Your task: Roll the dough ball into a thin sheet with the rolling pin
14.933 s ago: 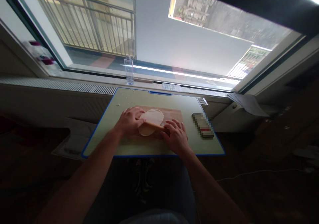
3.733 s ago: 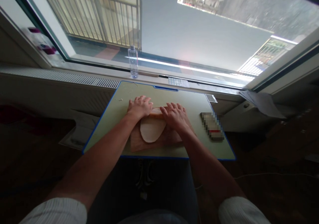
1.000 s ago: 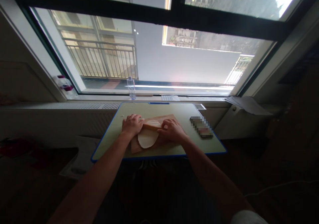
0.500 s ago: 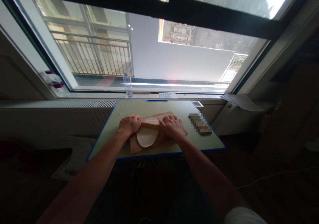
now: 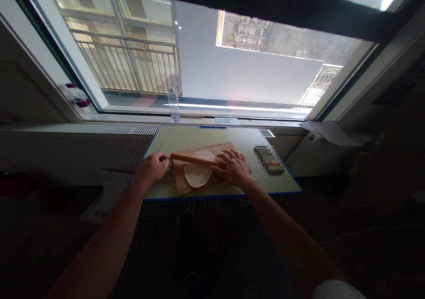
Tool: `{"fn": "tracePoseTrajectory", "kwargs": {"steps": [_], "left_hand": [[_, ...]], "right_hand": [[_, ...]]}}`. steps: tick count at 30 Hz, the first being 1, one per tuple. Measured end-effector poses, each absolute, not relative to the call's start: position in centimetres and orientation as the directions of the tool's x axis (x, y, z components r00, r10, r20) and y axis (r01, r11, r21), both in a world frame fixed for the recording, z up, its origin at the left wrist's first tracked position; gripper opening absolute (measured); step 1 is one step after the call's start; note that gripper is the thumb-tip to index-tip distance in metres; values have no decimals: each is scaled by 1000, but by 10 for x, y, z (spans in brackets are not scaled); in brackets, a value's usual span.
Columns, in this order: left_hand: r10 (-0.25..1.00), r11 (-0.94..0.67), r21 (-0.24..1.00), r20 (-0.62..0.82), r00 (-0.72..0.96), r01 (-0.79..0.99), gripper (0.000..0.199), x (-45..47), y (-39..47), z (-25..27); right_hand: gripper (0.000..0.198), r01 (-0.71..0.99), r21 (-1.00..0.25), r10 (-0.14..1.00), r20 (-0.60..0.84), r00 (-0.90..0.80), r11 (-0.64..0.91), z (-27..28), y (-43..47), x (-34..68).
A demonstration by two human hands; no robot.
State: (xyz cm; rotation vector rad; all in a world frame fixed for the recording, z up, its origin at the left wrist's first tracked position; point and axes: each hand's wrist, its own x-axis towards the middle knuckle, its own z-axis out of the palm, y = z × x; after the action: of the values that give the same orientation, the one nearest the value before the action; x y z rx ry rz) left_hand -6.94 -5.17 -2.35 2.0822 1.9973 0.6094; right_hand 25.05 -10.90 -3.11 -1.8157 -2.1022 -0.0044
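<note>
A wooden rolling pin (image 5: 192, 159) lies slanted across a flat, rounded sheet of pale dough (image 5: 198, 176). Beneath the dough is a wooden board (image 5: 183, 187), set at an angle on the table. My right hand (image 5: 232, 166) grips the pin's right end, thumb on the near side and fingers over the far side. My left hand (image 5: 152, 169) is off the pin, just left of its free end, with curled fingers; what they hold, if anything, is hidden. A thin ring-shaped object (image 5: 171, 173) shows beside the left hand at the board's left edge.
The small table (image 5: 245, 135) has a blue rim. A pixelated flat object (image 5: 269, 159) lies on its right side. Behind it, a clear bottle (image 5: 173, 106) stands on the window sill, with papers (image 5: 328, 133) to the right and another bottle (image 5: 79, 99) at the left.
My left hand has let go of the rolling pin and moved left, uncovering the pin's left end and the ring. My right hand stays on the pin. The view has tilted slightly down.
</note>
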Motion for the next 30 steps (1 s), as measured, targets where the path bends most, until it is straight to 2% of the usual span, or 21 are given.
{"fn": "tracePoseTrajectory", "kwargs": {"steps": [3, 5, 9, 11, 16, 23, 25, 28, 30], "left_hand": [[974, -212, 419, 11, 228, 883, 27, -78, -71, -24], [945, -291, 352, -39, 325, 890, 23, -78, -76, -20], [912, -381, 185, -85, 401, 906, 24, -70, -76, -5], [897, -413, 139, -109, 428, 900, 24, -66, -76, 3], [854, -471, 163, -162, 495, 867, 12, -64, -97, 16], [844, -510, 207, -63, 532, 835, 14, -62, -151, 5], [846, -512, 263, -13, 534, 818, 14, -59, -158, 6], [849, -525, 406, 189, 494, 748, 16, -47, -147, 10], [854, -501, 413, 376, 359, 760, 20, -31, -128, 11]], "right_hand": [[42, 947, -237, 947, 285, -146, 217, -29, -112, 252], [34, 942, -244, 944, 293, -154, 229, -27, -112, 251], [30, 939, -258, 943, 300, -144, 225, -27, -112, 250], [29, 940, -259, 943, 301, -142, 224, -28, -113, 250], [26, 934, -275, 943, 300, -142, 228, -25, -120, 254], [23, 931, -273, 955, 235, -178, 241, -17, -145, 258], [21, 930, -285, 954, 252, -160, 232, -19, -151, 257], [20, 932, -290, 950, 283, -132, 216, -24, -158, 251], [22, 940, -290, 948, 305, -85, 178, -26, -161, 244]]}}
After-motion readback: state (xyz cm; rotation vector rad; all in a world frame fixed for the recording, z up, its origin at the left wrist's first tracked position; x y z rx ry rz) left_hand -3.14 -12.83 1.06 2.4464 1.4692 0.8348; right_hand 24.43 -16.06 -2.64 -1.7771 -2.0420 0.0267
